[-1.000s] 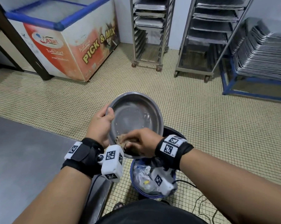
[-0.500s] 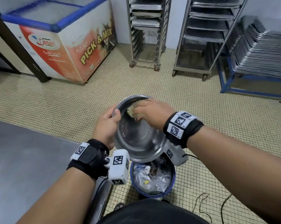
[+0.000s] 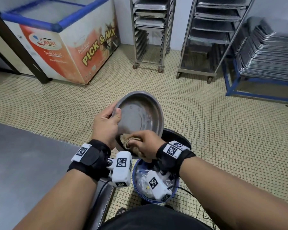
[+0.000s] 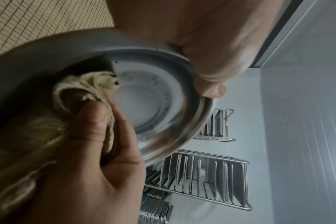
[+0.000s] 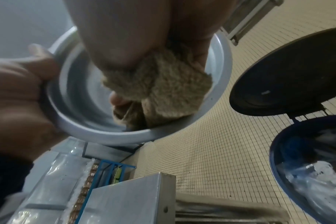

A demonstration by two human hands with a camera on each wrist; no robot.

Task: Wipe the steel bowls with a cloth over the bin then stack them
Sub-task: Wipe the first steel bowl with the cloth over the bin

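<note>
Cloth (image 3: pixel 131 143) being dragged from far rim down to near rim since half-second-ago frame, bunched in right hand (image 3: pixel 144 145). Bowl (image 3: pixel 140 113) being held tilted over bin (image 3: pixel 138 188), rim pinched by left hand (image 3: pixel 105 125). Inside wipe judged nearly finished; stacking not yet begun.

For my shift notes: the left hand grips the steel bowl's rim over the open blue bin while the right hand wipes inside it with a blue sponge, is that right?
Nearly. The right hand holds a beige cloth, not a blue sponge, as the right wrist view shows. The left hand, steel bowl and blue bin are as stated.
</note>
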